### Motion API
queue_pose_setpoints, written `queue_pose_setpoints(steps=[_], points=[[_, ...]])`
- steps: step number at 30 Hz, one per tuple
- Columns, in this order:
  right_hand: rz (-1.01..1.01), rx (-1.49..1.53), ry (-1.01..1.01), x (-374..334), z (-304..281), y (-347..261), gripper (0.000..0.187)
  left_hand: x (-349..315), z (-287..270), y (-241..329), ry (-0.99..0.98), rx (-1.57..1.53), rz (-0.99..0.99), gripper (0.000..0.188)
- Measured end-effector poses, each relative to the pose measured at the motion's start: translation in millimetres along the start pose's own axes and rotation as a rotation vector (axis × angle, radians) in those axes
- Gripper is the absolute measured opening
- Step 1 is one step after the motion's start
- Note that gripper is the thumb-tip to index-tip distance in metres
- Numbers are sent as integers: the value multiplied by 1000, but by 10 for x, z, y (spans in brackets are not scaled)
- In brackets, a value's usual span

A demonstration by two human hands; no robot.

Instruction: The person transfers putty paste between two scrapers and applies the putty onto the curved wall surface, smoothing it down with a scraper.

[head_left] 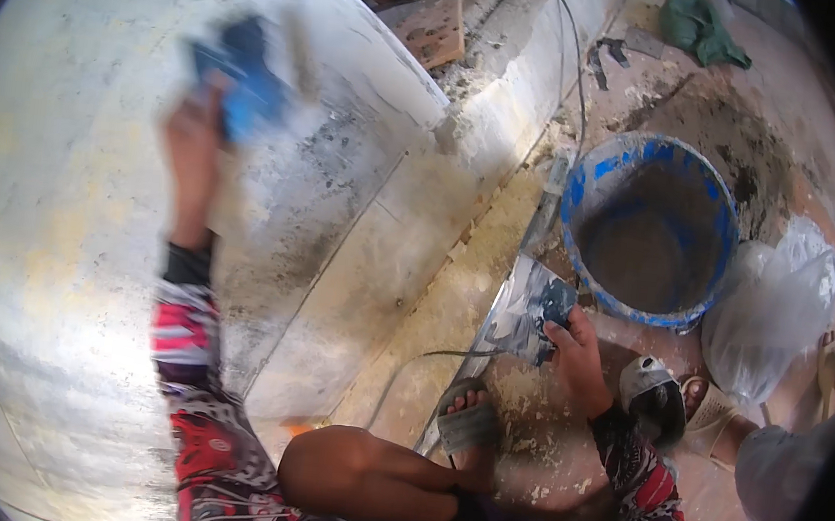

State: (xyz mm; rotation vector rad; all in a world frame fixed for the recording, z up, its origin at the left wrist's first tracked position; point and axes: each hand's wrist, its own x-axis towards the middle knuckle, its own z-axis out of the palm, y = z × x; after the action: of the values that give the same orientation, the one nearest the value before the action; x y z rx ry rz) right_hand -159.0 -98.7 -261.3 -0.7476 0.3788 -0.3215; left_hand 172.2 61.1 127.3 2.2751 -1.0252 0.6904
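My left hand (196, 134) is raised against the pale, patchy wall (72, 197), its fingers closed round a blue flat-bladed scraper (253, 94). Motion smears both, so the blade's exact shape and its contact with the wall are hard to make out. Lower on the right, my right hand (581, 355) grips the dark blue handle of a wide putty knife (523, 316). Whitish-grey putty coats its blade. This knife is held near the wall's foot, just below and left of a blue bucket (624, 306) with a smeared rim and a grey-brown inside.
A cable (574, 45) runs along the wall's foot. A clear plastic bag (765, 304) and a white-and-black power tool (653, 394) lie near the bucket. Another person's sandalled foot (714, 420) is close at right. Farther off are a green cloth (696, 26) and a brick-like block (431, 33).
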Motion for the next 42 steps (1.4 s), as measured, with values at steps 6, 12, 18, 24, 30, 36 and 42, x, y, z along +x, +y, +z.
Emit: queue_pose_setpoints(steps=[6,12,18,24,30,36,42], points=[[-18,227,-93,61,163,-112,40,-1807,1137,187,-794,-1232,-743,33],[63,522,-126,-34,517,-234,42,-2446,1455,409,-900,-1350,-916,37],[-30,496,-114,-40,605,-280,42,-2648,1725,500,-910,-1468,-1040,39],[-64,493,-106,-91,544,-277,42,-2559,1815,414,-914,-1394,-1095,33],[-57,442,-93,-136,405,-296,44,-2663,2114,-217,-560,-1097,-925,25],[-40,351,-38,-163,171,-227,42,-2477,1695,357,-430,-1013,-721,23],[-28,268,19,-131,166,-190,37,-2604,1431,572,-410,-731,-514,19]])
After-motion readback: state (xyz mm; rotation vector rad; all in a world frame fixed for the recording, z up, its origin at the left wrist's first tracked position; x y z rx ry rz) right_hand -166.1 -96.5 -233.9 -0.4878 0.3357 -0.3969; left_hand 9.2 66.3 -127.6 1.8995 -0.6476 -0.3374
